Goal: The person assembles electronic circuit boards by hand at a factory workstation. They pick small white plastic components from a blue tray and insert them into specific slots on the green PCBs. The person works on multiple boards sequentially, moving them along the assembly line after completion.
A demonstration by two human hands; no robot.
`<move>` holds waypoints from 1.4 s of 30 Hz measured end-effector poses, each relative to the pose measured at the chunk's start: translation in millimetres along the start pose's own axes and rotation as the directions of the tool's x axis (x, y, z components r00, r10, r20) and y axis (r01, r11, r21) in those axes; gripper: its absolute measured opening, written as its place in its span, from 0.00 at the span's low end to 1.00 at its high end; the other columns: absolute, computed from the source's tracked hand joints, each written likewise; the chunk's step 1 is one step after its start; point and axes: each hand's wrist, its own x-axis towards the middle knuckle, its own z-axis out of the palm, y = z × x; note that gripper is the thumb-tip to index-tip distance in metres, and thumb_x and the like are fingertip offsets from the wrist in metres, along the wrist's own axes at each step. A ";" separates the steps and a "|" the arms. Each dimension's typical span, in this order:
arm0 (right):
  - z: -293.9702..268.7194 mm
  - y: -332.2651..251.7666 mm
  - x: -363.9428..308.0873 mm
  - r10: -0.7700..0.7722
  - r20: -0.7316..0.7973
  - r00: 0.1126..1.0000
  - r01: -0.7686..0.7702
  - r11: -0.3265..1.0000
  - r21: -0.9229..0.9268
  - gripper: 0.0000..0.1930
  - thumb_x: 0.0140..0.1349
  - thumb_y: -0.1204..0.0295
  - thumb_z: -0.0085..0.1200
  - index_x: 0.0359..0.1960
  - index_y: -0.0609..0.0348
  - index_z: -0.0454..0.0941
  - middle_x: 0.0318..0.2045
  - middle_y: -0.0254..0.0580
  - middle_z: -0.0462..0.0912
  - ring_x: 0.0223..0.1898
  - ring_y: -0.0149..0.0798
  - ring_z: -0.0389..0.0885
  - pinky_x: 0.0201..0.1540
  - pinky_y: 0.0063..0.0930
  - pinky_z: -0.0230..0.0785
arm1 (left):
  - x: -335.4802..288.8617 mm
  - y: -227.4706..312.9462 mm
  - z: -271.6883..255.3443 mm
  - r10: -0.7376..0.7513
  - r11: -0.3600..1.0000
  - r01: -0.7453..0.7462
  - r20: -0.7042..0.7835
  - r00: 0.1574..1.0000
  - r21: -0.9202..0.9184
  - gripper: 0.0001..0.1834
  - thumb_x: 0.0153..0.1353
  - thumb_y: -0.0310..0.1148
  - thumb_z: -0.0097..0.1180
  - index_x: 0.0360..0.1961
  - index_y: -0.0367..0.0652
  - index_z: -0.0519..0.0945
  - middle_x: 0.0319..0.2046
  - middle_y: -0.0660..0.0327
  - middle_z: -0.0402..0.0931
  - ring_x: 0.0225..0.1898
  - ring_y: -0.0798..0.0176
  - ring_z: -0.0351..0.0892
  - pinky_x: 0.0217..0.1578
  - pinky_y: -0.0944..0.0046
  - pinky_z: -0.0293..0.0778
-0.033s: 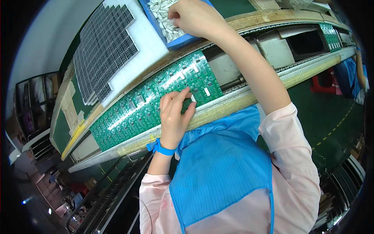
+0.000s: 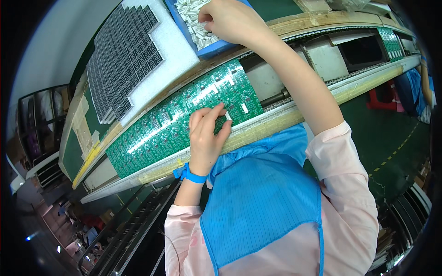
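A panel of green circuit boards (image 2: pixel 159 133) lies along the rail in front of me. Over its right part is my left hand (image 2: pixel 206 135), with thumb and forefinger curled about a small white connector (image 2: pixel 228 116) standing on the board. Another white connector (image 2: pixel 244 108) sits on the board just to the right. My right hand (image 2: pixel 235 22) reaches to the far side, into a blue bin (image 2: pixel 220 47) of loose white connectors (image 2: pixel 195 23). Its fingers are bent down among them, and what the fingertips hold is hidden.
Left of the bin, a white foam sheet (image 2: pixel 172 46) carries a block of dark segmented parts (image 2: pixel 124 60). A padded rail (image 2: pixel 271 125) runs along the near side of the line. Farther right lie another green board (image 2: pixel 390 43) and a person's arm (image 2: pixel 426 78).
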 end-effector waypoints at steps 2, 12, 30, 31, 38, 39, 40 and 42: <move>0.0 1.1 0.7 -0.004 0.000 1.000 0.004 1.000 -0.006 0.10 0.56 0.78 0.52 0.34 0.66 0.86 0.33 0.63 0.84 0.41 0.58 0.85 0.47 0.47 0.76 | 1.1 1.1 -0.2 0.028 0.999 -0.028 0.006 1.000 0.036 0.27 0.49 0.20 0.71 0.53 0.36 0.79 0.40 0.55 0.83 0.44 0.54 0.80 0.45 0.57 0.76; -8.3 -6.1 -3.2 0.025 0.044 0.999 -0.026 0.999 0.021 0.10 0.58 0.74 0.54 0.37 0.66 0.86 0.34 0.63 0.85 0.41 0.58 0.85 0.48 0.46 0.76 | 10.0 10.4 -12.7 0.107 0.967 -0.139 0.157 0.982 0.215 0.21 0.48 0.27 0.72 0.46 0.40 0.82 0.41 0.59 0.82 0.46 0.51 0.77 0.48 0.54 0.70; -28.0 -15.6 -42.4 -0.102 -0.152 0.983 0.165 0.857 0.487 0.09 0.67 0.79 0.55 0.45 0.63 0.85 0.40 0.40 0.81 0.38 0.32 0.86 0.41 0.24 0.78 | -61.9 -54.0 -104.0 -0.436 0.826 0.446 -0.112 0.893 0.344 0.63 0.40 0.29 0.80 0.77 0.52 0.54 0.78 0.45 0.31 0.72 0.38 0.53 0.68 0.45 0.62; -35.5 -18.6 -57.3 -0.129 -0.106 0.986 0.166 0.840 0.517 0.09 0.68 0.80 0.53 0.44 0.64 0.85 0.40 0.40 0.80 0.38 0.31 0.86 0.40 0.24 0.78 | -59.1 -52.4 -96.5 -0.431 0.839 0.436 -0.092 0.897 0.326 0.62 0.41 0.29 0.79 0.77 0.52 0.55 0.78 0.44 0.30 0.72 0.37 0.52 0.68 0.45 0.62; -45.7 -13.4 -126.3 -0.019 0.349 0.937 -0.243 0.682 0.689 0.14 0.65 0.88 0.52 0.51 0.69 0.81 0.50 0.41 0.74 0.47 0.37 0.86 0.47 0.25 0.80 | -35.7 -21.6 -72.7 -0.407 0.842 0.370 0.014 0.913 0.393 0.46 0.57 0.34 0.70 0.75 0.47 0.59 0.77 0.42 0.39 0.74 0.34 0.47 0.69 0.38 0.53; -42.5 -7.9 -127.7 -0.026 0.363 0.931 -0.238 0.710 0.663 0.15 0.64 0.88 0.52 0.52 0.68 0.81 0.51 0.41 0.74 0.47 0.36 0.86 0.48 0.25 0.79 | -25.7 -13.3 -73.1 -0.367 0.821 0.329 -0.010 0.930 0.466 0.43 0.58 0.34 0.69 0.73 0.47 0.62 0.75 0.42 0.46 0.73 0.35 0.51 0.68 0.39 0.55; -37.9 -1.5 -129.0 -0.033 0.374 0.927 -0.232 0.734 0.639 0.16 0.64 0.89 0.53 0.53 0.67 0.80 0.51 0.41 0.75 0.47 0.36 0.85 0.48 0.25 0.79 | -11.2 -1.3 -76.5 -0.322 0.792 0.286 -0.029 0.946 0.539 0.40 0.59 0.34 0.67 0.71 0.46 0.65 0.72 0.43 0.53 0.71 0.37 0.55 0.67 0.40 0.56; -34.3 -1.6 -128.0 0.011 0.351 0.936 -0.200 0.838 0.507 0.15 0.62 0.86 0.57 0.50 0.65 0.83 0.48 0.41 0.80 0.48 0.36 0.84 0.50 0.28 0.77 | 25.8 24.2 -86.7 -0.164 0.828 0.167 -0.055 0.985 0.535 0.30 0.61 0.32 0.65 0.65 0.44 0.73 0.60 0.46 0.69 0.63 0.43 0.67 0.62 0.46 0.63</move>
